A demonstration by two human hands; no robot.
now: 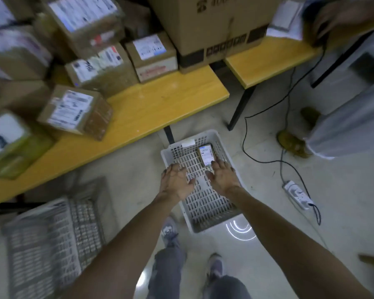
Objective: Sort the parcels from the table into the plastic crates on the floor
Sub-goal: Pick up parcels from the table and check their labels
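A small parcel [207, 156] with a white label lies flat at the far end of the white slotted crate [204, 209] on the floor. Both my hands hover over the crate, palms turned inward and fingers relaxed. My right hand [222, 176] is just short of the parcel, fingertips close to its near edge. My left hand [176, 180] hangs over the crate's left rim and holds nothing. Several labelled cardboard parcels [76, 112] stand on the yellow table [151, 108] to the upper left.
A second slotted crate [52, 236] sits on the floor at the lower left, blurred. A big carton [212, 24] tops the table. A power strip [297, 194] and black cables lie on the floor at right. Another person's feet [293, 143] stand at right.
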